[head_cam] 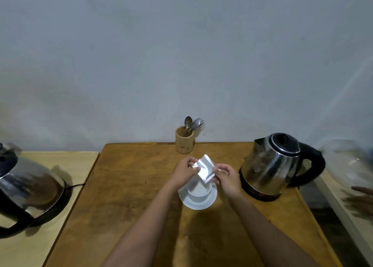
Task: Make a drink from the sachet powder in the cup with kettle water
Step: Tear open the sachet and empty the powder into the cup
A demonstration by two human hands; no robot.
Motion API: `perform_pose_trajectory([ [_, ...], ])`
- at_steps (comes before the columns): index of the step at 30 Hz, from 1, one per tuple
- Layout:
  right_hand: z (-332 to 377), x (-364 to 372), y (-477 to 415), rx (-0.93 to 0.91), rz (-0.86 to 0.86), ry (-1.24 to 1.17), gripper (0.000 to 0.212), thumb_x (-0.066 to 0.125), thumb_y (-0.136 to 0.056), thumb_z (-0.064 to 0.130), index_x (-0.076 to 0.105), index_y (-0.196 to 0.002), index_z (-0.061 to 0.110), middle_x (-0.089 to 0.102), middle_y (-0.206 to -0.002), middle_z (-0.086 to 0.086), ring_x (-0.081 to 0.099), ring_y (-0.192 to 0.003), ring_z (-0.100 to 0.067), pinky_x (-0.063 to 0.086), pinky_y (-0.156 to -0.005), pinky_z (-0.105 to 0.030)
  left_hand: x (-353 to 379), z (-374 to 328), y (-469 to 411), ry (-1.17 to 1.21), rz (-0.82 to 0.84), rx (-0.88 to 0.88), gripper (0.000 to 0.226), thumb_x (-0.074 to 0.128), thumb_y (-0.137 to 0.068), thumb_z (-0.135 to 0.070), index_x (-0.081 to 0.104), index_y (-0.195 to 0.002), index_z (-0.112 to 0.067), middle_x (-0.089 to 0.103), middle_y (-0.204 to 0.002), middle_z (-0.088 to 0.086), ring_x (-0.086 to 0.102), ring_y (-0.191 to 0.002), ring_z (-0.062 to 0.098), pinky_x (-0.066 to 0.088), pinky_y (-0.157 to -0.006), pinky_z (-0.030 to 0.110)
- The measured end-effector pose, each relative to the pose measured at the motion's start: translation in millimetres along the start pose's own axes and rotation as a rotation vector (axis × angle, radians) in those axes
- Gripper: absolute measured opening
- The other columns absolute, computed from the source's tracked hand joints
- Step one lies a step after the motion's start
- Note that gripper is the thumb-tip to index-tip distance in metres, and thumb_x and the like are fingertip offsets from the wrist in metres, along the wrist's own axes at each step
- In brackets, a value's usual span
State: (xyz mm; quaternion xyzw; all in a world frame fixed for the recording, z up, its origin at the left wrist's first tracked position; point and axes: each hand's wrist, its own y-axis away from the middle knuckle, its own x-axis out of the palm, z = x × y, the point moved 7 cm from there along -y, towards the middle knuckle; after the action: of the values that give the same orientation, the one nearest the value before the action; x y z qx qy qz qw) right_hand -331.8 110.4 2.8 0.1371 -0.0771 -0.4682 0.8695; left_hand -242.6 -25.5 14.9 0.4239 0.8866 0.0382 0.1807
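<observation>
I hold a silver foil sachet (pixel 204 168) just above a white cup (pixel 199 189) that stands on a white saucer (pixel 198 203) in the middle of the brown wooden table (pixel 131 196). My left hand (pixel 185 170) pinches the sachet's left edge and my right hand (pixel 227 176) pinches its lower right corner. The sachet is tilted, and I cannot tell whether it is torn. A steel kettle (pixel 270 165) with a black lid and handle sits on its base to the right of the cup.
A wooden holder (pixel 184 140) with spoons and a fork stands at the table's back edge. A second kettle (pixel 24 188) sits on a paler table at the left. Another person's hand (pixel 361 200) and a clear lid show at the right edge.
</observation>
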Motion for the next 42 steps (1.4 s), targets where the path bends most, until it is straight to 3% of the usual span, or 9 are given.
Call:
perform_pose_trajectory([
  [3, -4.0, -16.0, -6.6, -0.012, 0.004, 0.139, 0.005, 0.059, -0.089, 0.005, 0.059, -0.094, 0.005, 0.064, -0.085, -0.011, 0.061, -0.071, -0.017, 0.052, -0.057, -0.018, 20.2, 4.2, -9.4, -0.183, 0.101, -0.023, 0.021, 0.063, -0.08, -0.001, 0.054, -0.09, -0.017, 0.047, -0.071, -0.006, 0.044, -0.066, 0.007, 0.039, -0.062, 0.021],
  [8, 8.8, -20.3, -16.0, -0.094, 0.055, 0.471, 0.007, 0.059, -0.087, 0.0, 0.058, -0.084, 0.007, 0.055, -0.064, 0.0, 0.051, -0.056, -0.011, 0.044, -0.046, -0.014, 36.4, 2.2, -19.8, -0.394, 0.204, -0.002, 0.04, 0.066, -0.077, -0.008, 0.053, -0.115, -0.015, 0.055, -0.09, 0.001, 0.052, -0.082, 0.016, 0.042, -0.062, 0.022],
  [13, 18.0, -1.4, -26.9, -0.17, 0.174, 0.87, 0.026, 0.046, -0.084, -0.001, 0.056, -0.068, 0.017, 0.061, -0.074, -0.009, 0.053, -0.07, -0.02, 0.045, -0.06, -0.028, 39.0, 0.8, -27.3, -0.521, 0.264, 0.066, 0.024, 0.066, -0.077, -0.005, 0.06, -0.099, -0.011, 0.053, -0.074, -0.001, 0.051, -0.075, 0.016, 0.038, -0.059, 0.022],
  [16, 21.4, 12.8, -28.8, -0.147, 0.253, 1.04, 0.028, 0.044, -0.086, 0.001, 0.049, -0.062, 0.016, 0.059, -0.076, -0.012, 0.05, -0.072, -0.021, 0.044, -0.066, -0.03, 39.1, 2.3, -29.6, -0.573, 0.271, 0.081, 0.015, 0.067, -0.078, -0.008, 0.065, -0.093, -0.011, 0.058, -0.084, 0.004, 0.051, -0.08, 0.018, 0.04, -0.07, 0.028],
  [21, 29.3, 25.9, -30.7, -0.167, 0.25, 1.055, 0.021, 0.047, -0.085, 0.0, 0.06, -0.073, 0.009, 0.061, -0.081, -0.013, 0.059, -0.08, -0.025, 0.05, -0.072, -0.037, 32.2, 3.9, -31.2, -0.565, 0.218, 0.117, 0.014, 0.064, -0.081, -0.006, 0.073, -0.092, -0.006, 0.066, -0.1, 0.01, 0.054, -0.087, 0.016, 0.041, -0.076, 0.027],
  [25, 28.9, 26.6, -33.7, -0.148, 0.219, 0.97, 0.011, 0.056, -0.085, 0.0, 0.067, -0.086, 0.0, 0.062, -0.082, -0.01, 0.059, -0.081, -0.021, 0.053, -0.082, -0.038, 26.5, 7.7, -30.3, -0.533, 0.186, 0.113, 0.014, 0.067, -0.079, -0.006, 0.074, -0.091, -0.004, 0.066, -0.094, 0.01, 0.054, -0.086, 0.016, 0.039, -0.075, 0.025],
  [31, 19.5, 20.3, -31.2, -0.092, 0.24, 0.987, 0.012, 0.053, -0.082, -0.001, 0.064, -0.078, 0.003, 0.069, -0.092, -0.021, 0.066, -0.089, -0.028, 0.056, -0.081, -0.041, 19.8, 14.2, -26.1, -0.429, 0.122, 0.05, 0.014, 0.068, -0.078, -0.003, 0.074, -0.09, 0.0, 0.071, -0.099, 0.016, 0.054, -0.081, 0.012, 0.039, -0.074, 0.025],
  [37, 27.6, 24.6, -25.3, -0.148, 0.269, 1.06, 0.021, 0.047, -0.08, 0.0, 0.067, -0.077, 0.006, 0.07, -0.088, -0.017, 0.061, -0.08, -0.025, 0.055, -0.08, -0.044, 16.6, 21.7, -20.9, -0.451, 0.106, 0.011, 0.011, 0.065, -0.081, -0.006, 0.072, -0.086, 0.001, 0.06, -0.078, 0.003, 0.051, -0.078, 0.014, 0.037, -0.062, 0.02],
  [42, 39.1, 40.7, -20.7, -0.232, 0.315, 1.199, 0.026, 0.048, -0.08, 0.0, 0.072, -0.078, 0.01, 0.072, -0.087, -0.013, 0.065, -0.083, -0.029, 0.054, -0.071, -0.037, 12.5, 16.3, -14.4, -0.507, 0.145, 0.04, 0.008, 0.063, -0.081, -0.007, 0.067, -0.085, -0.002, 0.05, -0.063, -0.007, 0.048, -0.075, 0.015, 0.032, -0.055, 0.018],
])
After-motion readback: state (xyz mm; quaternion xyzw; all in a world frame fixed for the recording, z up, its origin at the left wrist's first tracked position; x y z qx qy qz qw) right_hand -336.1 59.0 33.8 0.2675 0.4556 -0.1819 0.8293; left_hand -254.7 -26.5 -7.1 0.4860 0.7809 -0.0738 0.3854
